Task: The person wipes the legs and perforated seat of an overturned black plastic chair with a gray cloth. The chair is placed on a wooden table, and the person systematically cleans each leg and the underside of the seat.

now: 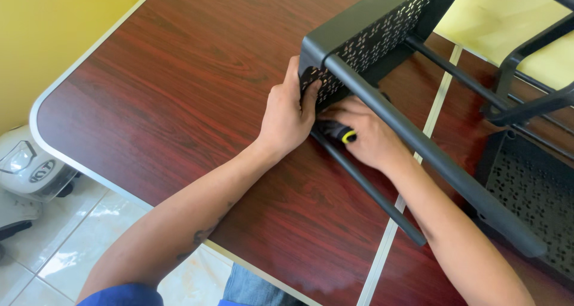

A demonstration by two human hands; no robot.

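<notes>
A black metal rack (382, 31) with perforated panels lies tipped on a dark red wood-grain table (179, 90). My left hand (287, 114) presses flat against the corner of its perforated shelf. My right hand (368, 135) reaches under a black leg tube (430, 156) and grips a black tool handle with a yellow band (341, 134), likely a screwdriver, its tip hidden behind the shelf corner. A second thinner black bar (371, 189) runs along the table below the hands.
Another perforated black panel (532, 186) and more frame tubes (526, 55) lie at the right. A pale metal seam strip (412, 162) crosses the table. At left, beyond the table edge, a white scooter front (30, 162) stands on tiled floor (78, 234). Yellow wall behind.
</notes>
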